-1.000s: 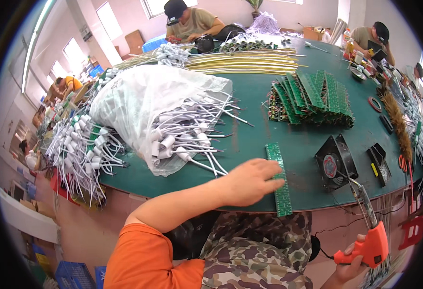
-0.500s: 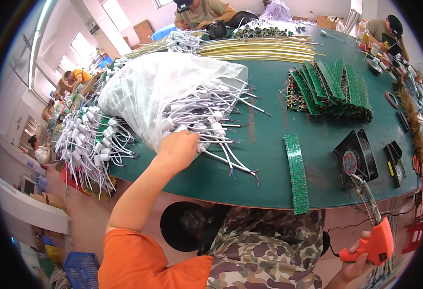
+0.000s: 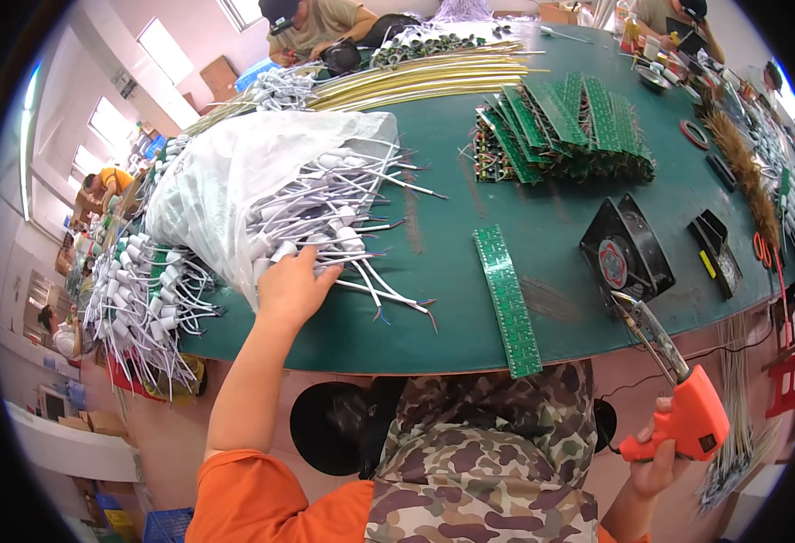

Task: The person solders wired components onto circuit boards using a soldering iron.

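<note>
My left hand (image 3: 291, 288) is at the near edge of a pile of white wired lamp caps (image 3: 347, 237), its thumb spread away from the fingers. The fingertips touch the caps, and nothing visible is gripped. The pile spills from a translucent white plastic bag (image 3: 226, 172), stripped wire ends pointing right. At the lower right my right hand (image 3: 658, 457) is wrapped round the handle of a red soldering gun (image 3: 698, 414). Its metal tip points up and left, close to a black fan (image 3: 628, 249). Between my hands lies a green circuit board strip (image 3: 506, 303), its near end at the table edge.
Stacked green circuit boards (image 3: 565, 127) stand farther back on the green table (image 3: 434, 330). More wired caps (image 3: 144, 299) hang over the left edge. A black holder (image 3: 716, 253) and red scissors (image 3: 761, 251) lie right. Yellowish rods (image 3: 425, 80) lie across the back; people work beyond.
My left hand has loosened from a closed grip, the thumb now apart from the fingers. The view has shifted, moving the table items leftward. My right hand still holds the soldering gun, now slightly higher.
</note>
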Available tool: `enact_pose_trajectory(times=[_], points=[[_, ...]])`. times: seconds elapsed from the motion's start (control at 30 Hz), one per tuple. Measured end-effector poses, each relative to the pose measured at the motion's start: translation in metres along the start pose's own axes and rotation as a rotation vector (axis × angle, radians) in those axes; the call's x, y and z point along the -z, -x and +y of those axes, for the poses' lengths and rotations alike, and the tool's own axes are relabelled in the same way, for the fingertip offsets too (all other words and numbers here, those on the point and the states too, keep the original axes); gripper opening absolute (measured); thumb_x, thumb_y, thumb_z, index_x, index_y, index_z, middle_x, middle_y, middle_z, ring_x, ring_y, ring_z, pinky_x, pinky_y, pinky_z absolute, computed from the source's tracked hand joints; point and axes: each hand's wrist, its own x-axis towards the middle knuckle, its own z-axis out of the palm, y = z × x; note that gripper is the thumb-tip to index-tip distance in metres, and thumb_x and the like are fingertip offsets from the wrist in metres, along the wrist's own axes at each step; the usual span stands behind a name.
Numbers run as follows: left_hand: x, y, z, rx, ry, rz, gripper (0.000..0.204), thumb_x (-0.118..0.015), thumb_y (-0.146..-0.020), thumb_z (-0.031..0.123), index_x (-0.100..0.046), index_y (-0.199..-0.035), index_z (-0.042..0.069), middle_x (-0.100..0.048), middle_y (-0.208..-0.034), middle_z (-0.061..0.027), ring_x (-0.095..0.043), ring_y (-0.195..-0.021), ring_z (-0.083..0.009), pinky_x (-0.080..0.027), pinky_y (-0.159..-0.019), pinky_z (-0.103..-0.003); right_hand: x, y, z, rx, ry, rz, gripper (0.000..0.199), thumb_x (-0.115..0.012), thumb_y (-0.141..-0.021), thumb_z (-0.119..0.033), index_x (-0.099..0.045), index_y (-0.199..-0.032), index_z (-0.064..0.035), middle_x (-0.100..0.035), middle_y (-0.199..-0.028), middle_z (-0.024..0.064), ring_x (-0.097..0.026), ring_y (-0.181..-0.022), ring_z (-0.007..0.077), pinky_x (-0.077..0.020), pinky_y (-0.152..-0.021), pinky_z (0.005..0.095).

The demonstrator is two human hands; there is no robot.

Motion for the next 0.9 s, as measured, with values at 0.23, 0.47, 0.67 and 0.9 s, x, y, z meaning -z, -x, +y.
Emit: enact_pose_trajectory(times=[0.23,0.47,0.67,0.9], points=[[0.003,0.004,0.006,0.161,0.009,-0.08,0.049,-0.065,-0.086,0.032,-0.059,-0.127,0.006,-0.073,-0.103,-0.0238,-0.071,-0.096,-0.0435,-0.056,-0.085,-0.053,0.01,0.0,0.006,0.018,-0.017,-0.029,0.048,-0.058,-0.102,-0.028,-0.049,-0.132,0.0076,-0.062,-0.127,0.0218,-0.057,-0.074,0.0134,-0.0477,-0.07,0.0273],[0.03,0.044,0.011,0.161,0.48,-0.112,0.075,-0.066,-0.078,0.006,-0.038,-0.148,0.003,-0.069,-0.099,-0.0155,-0.07,-0.086,-0.029,-0.056,-0.082,-0.04,0.026,0.002,0.008,0.01,-0.05,-0.043,0.047,-0.057,-0.102,-0.027,-0.049,-0.134,0.0078,-0.061,-0.129,0.0221,-0.057,-0.077,0.013,-0.0486,-0.07,0.027],[0.055,0.053,0.047,-0.464,0.755,-0.061,0.056,-0.059,-0.078,-0.004,-0.057,-0.132,0.008,-0.059,-0.115,-0.0116,-0.06,-0.102,-0.0202,-0.052,-0.083,-0.032,0.017,-0.001,0.011,0.012,-0.049,-0.043,0.048,-0.059,-0.101,-0.025,-0.048,-0.135,0.0077,-0.062,-0.128,0.0233,-0.058,-0.074,0.0129,-0.0501,-0.068,0.0255],[0.035,0.034,0.082,-0.618,0.893,0.047,0.044,-0.066,-0.079,-0.008,-0.063,-0.12,0.007,-0.055,-0.107,-0.0093,-0.056,-0.096,-0.0213,-0.049,-0.076,-0.031,-0.003,0.003,0.001,-0.171,-0.139,-0.039,0.057,-0.077,-0.092,-0.03,-0.055,-0.13,0.0067,-0.067,-0.122,0.0264,-0.066,-0.076,0.0161,-0.0559,-0.067,0.0297]])
